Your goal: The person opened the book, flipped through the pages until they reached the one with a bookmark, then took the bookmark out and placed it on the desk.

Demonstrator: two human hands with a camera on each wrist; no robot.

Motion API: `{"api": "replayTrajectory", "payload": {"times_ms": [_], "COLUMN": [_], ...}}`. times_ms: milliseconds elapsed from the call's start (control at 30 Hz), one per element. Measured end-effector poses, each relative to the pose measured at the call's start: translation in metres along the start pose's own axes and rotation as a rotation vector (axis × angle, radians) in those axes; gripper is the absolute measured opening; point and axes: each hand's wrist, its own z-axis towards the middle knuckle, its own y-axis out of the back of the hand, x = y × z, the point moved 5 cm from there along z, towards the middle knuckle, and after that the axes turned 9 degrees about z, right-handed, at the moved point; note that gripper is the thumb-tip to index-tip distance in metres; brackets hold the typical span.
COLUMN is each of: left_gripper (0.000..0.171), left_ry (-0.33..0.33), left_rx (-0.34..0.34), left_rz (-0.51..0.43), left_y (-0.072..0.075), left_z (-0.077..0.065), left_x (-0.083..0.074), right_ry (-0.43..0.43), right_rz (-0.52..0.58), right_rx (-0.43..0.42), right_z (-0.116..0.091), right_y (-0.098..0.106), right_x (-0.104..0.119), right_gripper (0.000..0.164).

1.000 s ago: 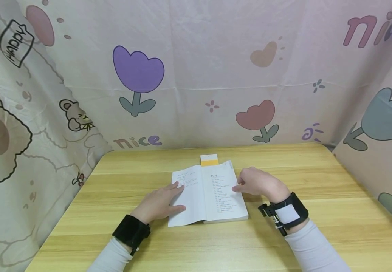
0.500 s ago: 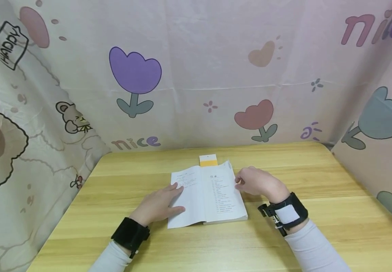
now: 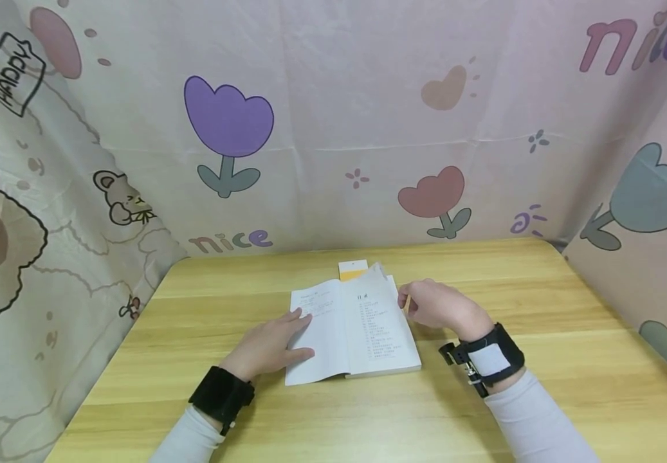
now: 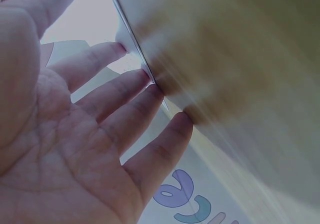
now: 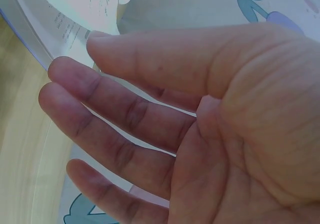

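An open book (image 3: 370, 334) lies on the table, with printed text on both pages. My left hand (image 3: 266, 344) rests on the left page (image 3: 318, 347) with its fingers spread and fairly straight; the left wrist view shows its fingertips (image 4: 155, 89) at the page's edge. At the book's right edge, my right hand (image 3: 440, 307) pinches the edge of the right page (image 3: 374, 321) between thumb and index finger. That page's top corner is raised and curled. In the right wrist view the thumb (image 5: 145, 54) largely hides the index finger, while the other fingers are loosely bent.
A white and yellow card (image 3: 353, 265) lies just beyond the book's top edge, partly covered by the lifted corner. The wooden table (image 3: 223, 276) ends at a printed cloth backdrop (image 3: 321, 116) behind and at both sides.
The right page's top corner has lifted and curled toward the left, now overlapping the card. My right hand has shifted slightly up along the page edge. My left hand stays in place.
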Motion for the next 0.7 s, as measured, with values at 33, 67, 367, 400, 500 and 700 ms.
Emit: {"api": "replayTrajectory", "payload": {"times_ms": [33, 67, 367, 400, 500, 700], "left_gripper": [0.072, 0.072, 0.072, 0.072, 0.072, 0.072], "left_ry": [-0.002, -0.001, 0.004, 0.003, 0.000, 0.002], "left_rx": [-0.003, -0.003, -0.002, 0.000, 0.002, -0.004], "left_rz": [0.001, 0.006, 0.013, 0.010, 0.005, -0.008], "left_y": [0.0002, -0.0001, -0.0037, -0.0037, -0.0028, -0.0009], "left_z": [0.0002, 0.0005, 0.0000, -0.0003, -0.0003, 0.0012], "left_x": [0.0000, 0.0002, 0.0018, 0.0016, 0.0011, 0.0036], "right_ry": [-0.001, -0.001, 0.045, 0.043, 0.034, 0.012], "right_rz": [0.001, 0.003, 0.001, 0.002, 0.005, 0.021], "right_rx": [0.000, 0.003, 0.004, 0.005, 0.012, 0.017], "right_z": [0.0000, 0.0001, 0.0014, 0.0016, 0.0014, 0.0014], "right_y": [0.0001, -0.0001, -0.0015, -0.0017, -0.0018, -0.0003], "right_x": [-0.0002, -0.0004, 0.0019, 0.0017, 0.0017, 0.0017], "right_gripper": [0.022, 0.022, 0.025, 0.025, 0.025, 0.026]}}
